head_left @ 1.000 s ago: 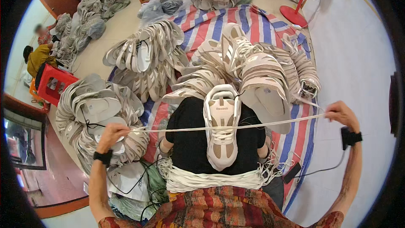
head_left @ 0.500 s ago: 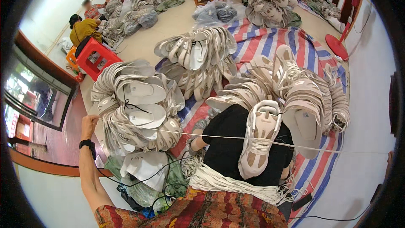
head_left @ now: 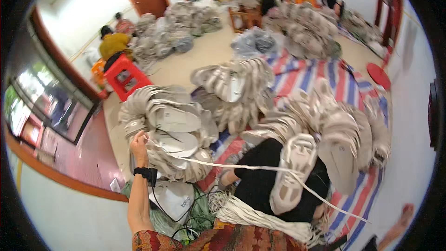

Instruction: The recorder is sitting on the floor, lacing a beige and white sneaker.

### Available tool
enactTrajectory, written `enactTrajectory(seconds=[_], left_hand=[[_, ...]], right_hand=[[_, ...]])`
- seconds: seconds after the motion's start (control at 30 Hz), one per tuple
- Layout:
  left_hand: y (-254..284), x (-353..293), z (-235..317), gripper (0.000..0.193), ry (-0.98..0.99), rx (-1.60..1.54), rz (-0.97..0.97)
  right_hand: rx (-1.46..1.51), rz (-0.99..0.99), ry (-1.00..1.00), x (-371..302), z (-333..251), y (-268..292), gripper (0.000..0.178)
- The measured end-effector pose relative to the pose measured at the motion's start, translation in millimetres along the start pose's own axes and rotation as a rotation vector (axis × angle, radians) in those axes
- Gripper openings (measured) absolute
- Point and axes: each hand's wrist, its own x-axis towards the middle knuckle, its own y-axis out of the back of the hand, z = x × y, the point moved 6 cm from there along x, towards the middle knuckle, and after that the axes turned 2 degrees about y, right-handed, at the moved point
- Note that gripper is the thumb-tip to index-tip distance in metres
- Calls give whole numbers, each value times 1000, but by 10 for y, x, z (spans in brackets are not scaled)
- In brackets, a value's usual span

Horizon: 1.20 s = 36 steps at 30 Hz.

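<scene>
My left hand point(head_left: 138, 143), raised at the left beside a stack of shoe uppers, is closed on a long off-white shoelace point(head_left: 223, 164). The lace sags across the scene and over a beige and white shoe upper point(head_left: 290, 195) lying on my lap point(head_left: 255, 158). Its far stretch runs down to the right and ends short of my right hand point(head_left: 407, 213). Motion smears that hand low at the right, so its fingers cannot be made out. A bundle of off-white laces point(head_left: 260, 216) lies across my lap near my waist.
Stacked shoe uppers stand at the left point(head_left: 176, 121), middle point(head_left: 234, 81) and right point(head_left: 339, 135). Beneath them spreads a striped sheet point(head_left: 311, 76). A red stool point(head_left: 125, 76) and several people sit farther back. A wall closes the right side.
The lace was stretched taut and nearly level; now it hangs slack, its right end dropped. My left hand has shifted right in view, my right hand downward. The view has tilted.
</scene>
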Motion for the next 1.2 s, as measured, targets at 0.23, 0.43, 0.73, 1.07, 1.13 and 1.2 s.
enactTrajectory(seconds=[0.23,0.43,0.73,1.07,1.13,1.2], left_hand=[[-1927,-1214,1451,38,136,-621,-667],[-2925,-2455,2031,23,297,-479,-1155],[-3332,-3156,2195,15,122,-412,-1447],[-3365,-3339,2263,16,86,-260,-1472],[-3373,-3357,2252,16,37,-270,-1474],[-3392,-3346,2264,16,-12,-281,-1468]], right_hand=[[2,-997,-276,-2333,183,-2959,36],[-173,-1105,-247,-2548,746,-3264,13],[-322,-1176,-101,-2685,822,-3426,19],[-396,-1251,-76,-2598,860,-3498,15],[-502,-1191,339,-2632,750,-3598,20],[-511,-1202,448,-2638,641,-3616,17]])
